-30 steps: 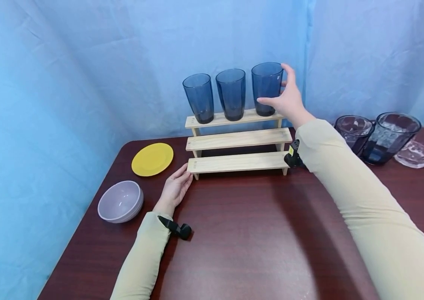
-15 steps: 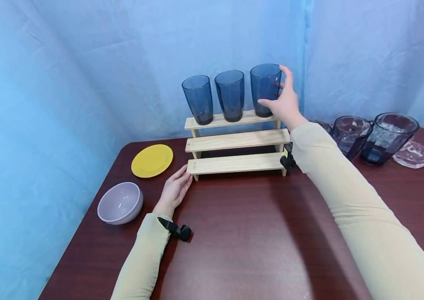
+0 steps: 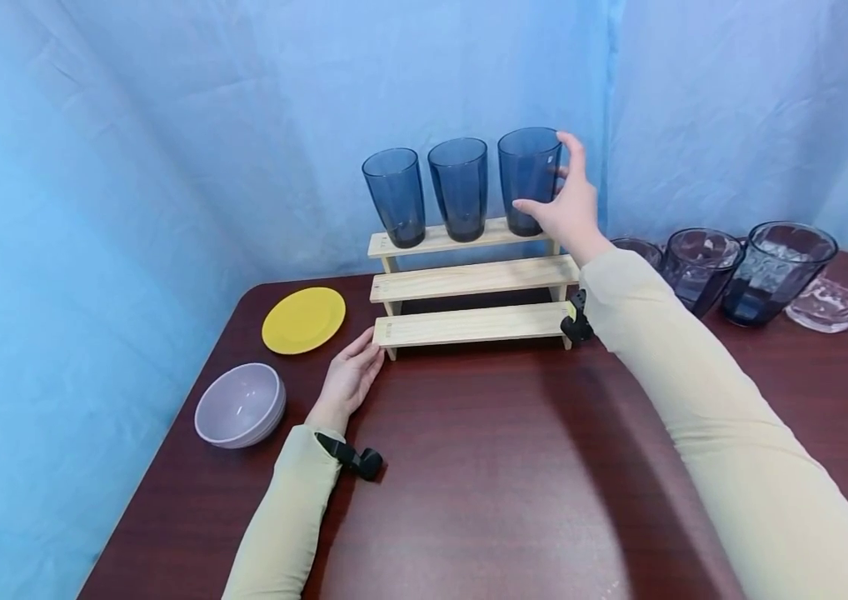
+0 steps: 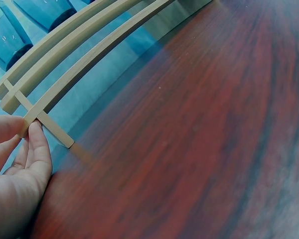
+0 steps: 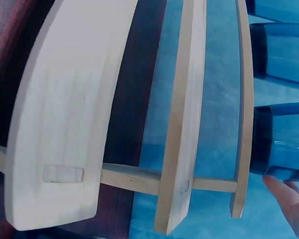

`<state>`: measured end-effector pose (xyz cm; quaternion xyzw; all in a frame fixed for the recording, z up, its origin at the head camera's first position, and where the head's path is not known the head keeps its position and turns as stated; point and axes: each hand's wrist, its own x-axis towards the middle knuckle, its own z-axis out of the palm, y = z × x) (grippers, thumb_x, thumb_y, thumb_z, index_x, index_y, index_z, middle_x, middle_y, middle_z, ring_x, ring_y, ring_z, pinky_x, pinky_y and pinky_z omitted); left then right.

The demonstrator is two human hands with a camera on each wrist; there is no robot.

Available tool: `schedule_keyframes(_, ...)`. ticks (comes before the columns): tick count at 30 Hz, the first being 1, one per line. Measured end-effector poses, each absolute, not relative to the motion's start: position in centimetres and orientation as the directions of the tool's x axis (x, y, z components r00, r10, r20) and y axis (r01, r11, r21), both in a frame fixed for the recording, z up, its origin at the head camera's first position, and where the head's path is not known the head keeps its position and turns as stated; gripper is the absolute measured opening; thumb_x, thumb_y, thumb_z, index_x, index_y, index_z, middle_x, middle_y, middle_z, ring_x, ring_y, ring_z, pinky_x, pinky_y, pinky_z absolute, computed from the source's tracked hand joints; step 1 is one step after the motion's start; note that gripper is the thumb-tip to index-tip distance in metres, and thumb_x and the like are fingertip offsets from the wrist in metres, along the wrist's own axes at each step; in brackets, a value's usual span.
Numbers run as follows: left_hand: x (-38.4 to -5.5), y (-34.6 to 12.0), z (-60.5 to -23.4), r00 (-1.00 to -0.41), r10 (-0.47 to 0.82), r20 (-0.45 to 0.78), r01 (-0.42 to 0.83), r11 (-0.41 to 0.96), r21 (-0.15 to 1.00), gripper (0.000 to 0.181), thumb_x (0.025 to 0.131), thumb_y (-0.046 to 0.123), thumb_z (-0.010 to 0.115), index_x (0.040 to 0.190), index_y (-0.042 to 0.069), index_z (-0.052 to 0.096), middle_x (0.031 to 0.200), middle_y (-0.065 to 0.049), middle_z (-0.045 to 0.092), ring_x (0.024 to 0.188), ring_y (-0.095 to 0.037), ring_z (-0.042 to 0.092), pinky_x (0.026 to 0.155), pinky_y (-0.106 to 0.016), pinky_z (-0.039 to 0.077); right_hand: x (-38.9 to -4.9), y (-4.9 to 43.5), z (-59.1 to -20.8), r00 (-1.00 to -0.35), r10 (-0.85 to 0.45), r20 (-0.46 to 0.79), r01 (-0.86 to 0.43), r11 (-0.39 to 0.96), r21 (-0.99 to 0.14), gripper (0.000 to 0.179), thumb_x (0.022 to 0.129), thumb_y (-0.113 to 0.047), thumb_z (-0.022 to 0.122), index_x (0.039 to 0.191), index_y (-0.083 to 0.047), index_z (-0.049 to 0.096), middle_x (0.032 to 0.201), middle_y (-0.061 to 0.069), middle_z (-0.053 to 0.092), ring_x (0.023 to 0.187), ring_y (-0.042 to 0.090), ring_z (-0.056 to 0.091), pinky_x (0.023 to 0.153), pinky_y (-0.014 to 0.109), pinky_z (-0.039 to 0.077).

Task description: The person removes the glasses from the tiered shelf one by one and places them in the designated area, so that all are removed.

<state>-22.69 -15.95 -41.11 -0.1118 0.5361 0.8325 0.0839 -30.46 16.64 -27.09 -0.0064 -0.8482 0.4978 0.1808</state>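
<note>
Blue curtain behind; right hand grips rightmost blue glass from its right.

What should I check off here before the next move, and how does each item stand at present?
1. Bottom shelf held: ok, the left hand pinches its left end.
2. Right hand placed: ok, curved around the rightmost tumbler.
3. Support: ok, the rightmost tumbler's base rests on the top shelf.
4. Side clearance: ok, a gap separates it from the middle tumbler.
5. Firmness of grip: cannot tell, no view shows pressure.
</note>
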Motion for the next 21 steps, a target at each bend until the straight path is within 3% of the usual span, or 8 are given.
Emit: schedule_keyframes(21, -22.8, -16.2, -41.2, -0.956, 0.012, -0.293, -0.270, -0.427, 0.863, 0.050, 0.097, -0.002, 0.045, 0.145, 0.008, 0.038, 0.145, -0.014, 0.039, 0.087, -0.003, 0.060, 0.081, -0.014, 0.049, -28.3, 16.2, -28.0, -0.923, 0.176, 0.342, -0.223, 0.479, -0.849, 0.094, 0.082, -0.023, 0.074, 0.146, -0.045, 0.010, 0.147, 0.013, 0.034, 0.130, 0.032, 0.041, 0.101, 0.047, 0.042)
